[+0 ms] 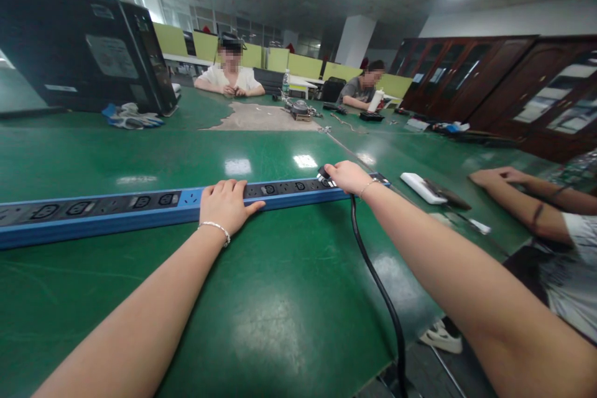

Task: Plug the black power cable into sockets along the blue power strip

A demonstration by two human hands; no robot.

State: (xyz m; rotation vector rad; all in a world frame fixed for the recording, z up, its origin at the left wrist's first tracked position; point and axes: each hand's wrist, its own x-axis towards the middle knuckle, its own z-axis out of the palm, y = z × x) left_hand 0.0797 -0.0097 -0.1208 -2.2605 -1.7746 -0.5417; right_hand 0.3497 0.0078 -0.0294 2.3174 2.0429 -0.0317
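A long blue power strip (140, 219) with black sockets lies across the green table. My left hand (226, 205) rests over its middle, fingers laid across the top and the thumb stretched along the front side. Near the strip's right end, my right hand (347, 177) is closed round a black power plug (323, 171). The plug's metal prongs show just above the sockets, apart from them as far as I can tell. From below that hand a thick black cable (373, 267) runs down and over the table's near edge.
A black computer case (84, 50) and gloves (133, 117) are at the far left. A white power strip (422, 188) lies right of the blue one, near another person's arms (522, 189). Two people sit across the table, near a bottle (286, 84) and a torn patch (265, 117).
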